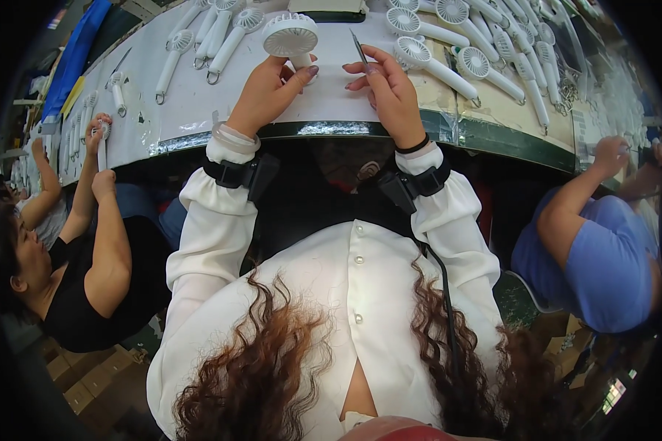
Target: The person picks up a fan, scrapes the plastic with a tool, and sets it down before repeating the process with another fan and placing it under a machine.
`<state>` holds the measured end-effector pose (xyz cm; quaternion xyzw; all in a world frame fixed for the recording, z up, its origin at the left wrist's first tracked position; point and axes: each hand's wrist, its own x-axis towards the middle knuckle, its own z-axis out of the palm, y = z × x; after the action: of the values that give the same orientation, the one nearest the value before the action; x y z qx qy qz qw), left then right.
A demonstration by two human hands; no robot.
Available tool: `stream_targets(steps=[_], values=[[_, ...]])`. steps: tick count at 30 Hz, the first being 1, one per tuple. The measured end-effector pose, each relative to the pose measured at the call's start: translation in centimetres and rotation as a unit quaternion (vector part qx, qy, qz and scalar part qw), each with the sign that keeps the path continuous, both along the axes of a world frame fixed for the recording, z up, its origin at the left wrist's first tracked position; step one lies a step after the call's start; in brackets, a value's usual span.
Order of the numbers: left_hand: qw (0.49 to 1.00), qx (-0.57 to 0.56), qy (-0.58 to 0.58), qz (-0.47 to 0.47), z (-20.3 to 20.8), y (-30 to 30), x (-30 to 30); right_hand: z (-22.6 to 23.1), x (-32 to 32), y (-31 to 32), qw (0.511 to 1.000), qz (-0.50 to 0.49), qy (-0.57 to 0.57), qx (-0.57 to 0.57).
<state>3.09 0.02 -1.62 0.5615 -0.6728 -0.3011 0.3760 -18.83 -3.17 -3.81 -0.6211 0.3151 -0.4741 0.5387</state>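
Observation:
A white handheld fan (pixel 290 33) stands upright over the table, its round slotted head at the top. My left hand (pixel 266 95) is closed around its handle, just below the head. In my right hand (pixel 391 92), to the right of the fan, a slim pointed metal tool (pixel 358 45) that looks like tweezers is pinched between thumb and fingers. Its tip points up and away from me, apart from the fan. The nearest other fan (pixel 438 67) lies on the table just right of my right hand.
Many white handheld fans (pixel 478 62) lie at the right, and a smaller group (pixel 228 44) lies at the left. The table's dark front edge (pixel 316 128) runs below my wrists. Co-workers sit on both sides; the left one holds a fan (pixel 101 143).

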Motion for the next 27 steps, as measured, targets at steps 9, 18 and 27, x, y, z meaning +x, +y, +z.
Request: stream_targets(steps=[9, 18, 27], values=[[1.0, 0.02, 0.006, -0.003, -0.43, -0.13, 0.13, 0.68, -0.72, -0.03, 0.991, 0.082, -0.075, 0.073], [1.0, 0.024, -0.002, 0.001, -0.4, 0.03, 0.29, 1.07, -0.7, 0.16, 0.992, 0.085, -0.061, 0.076], [1.0, 0.013, -0.02, 0.007, 0.14, 0.34, 0.07, 1.1, -0.76, 0.04, 0.992, 0.08, -0.067, 0.076]])
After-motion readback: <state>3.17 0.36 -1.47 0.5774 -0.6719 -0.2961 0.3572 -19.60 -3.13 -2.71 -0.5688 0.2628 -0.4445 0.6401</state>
